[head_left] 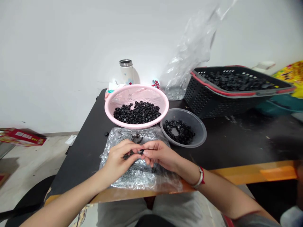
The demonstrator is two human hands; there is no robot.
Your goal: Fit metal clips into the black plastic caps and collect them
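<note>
Table (227,138), black, beside white wall (71,47), left hand (120,156) and right hand (163,155) in close pinch on small black piece (141,152).

1 small glossy black piece (141,152) (partly hidden) is pinched between the left hand (123,154) and the right hand (161,155).

Left grip (120,157) and right grip (162,154) meet (both pinching).

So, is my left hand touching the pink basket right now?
Apart. The head view shows it: a strip of the clear plastic bag is visible between the left hand and the near rim of the pink basket.
</note>
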